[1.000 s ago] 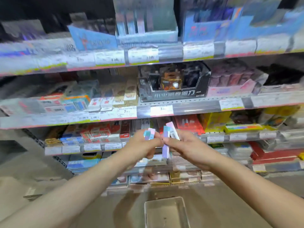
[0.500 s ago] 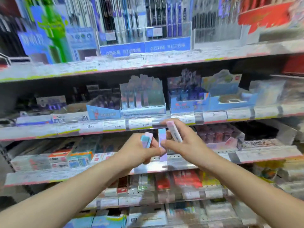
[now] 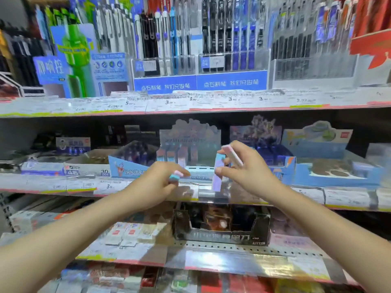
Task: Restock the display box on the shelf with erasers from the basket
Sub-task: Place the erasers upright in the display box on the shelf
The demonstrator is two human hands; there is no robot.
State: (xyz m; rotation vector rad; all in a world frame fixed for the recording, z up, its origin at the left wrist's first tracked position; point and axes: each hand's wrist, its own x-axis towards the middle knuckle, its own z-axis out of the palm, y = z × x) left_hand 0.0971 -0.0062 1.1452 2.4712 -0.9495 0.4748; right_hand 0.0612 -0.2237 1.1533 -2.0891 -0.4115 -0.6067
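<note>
Both hands have come up a shelf level since a moment ago, so now they're right in front of the pale blue display box (image 3: 191,157) on the middle shelf (image 3: 317,197) instead of below it. Left hand (image 3: 160,180) is curled around a couple of short erasers (image 3: 176,176), one pink and one teal, poking out between the fingertips. Right hand (image 3: 243,170) is pinching a long lilac-and-blue eraser (image 3: 218,176) that hangs upright, just beside the front of the box, and it's got a pink one (image 3: 232,154) tucked up higher between its fingers, tilted. Box itself has a few erasers standing at its left side, rest of it is kinda blurry so can't say more. Next to it on the right there's a blue carton (image 3: 317,157), and racks of pens (image 3: 190,39) fill the shelf above. Below sits a dark box (image 3: 222,229) with white lettering.
</note>
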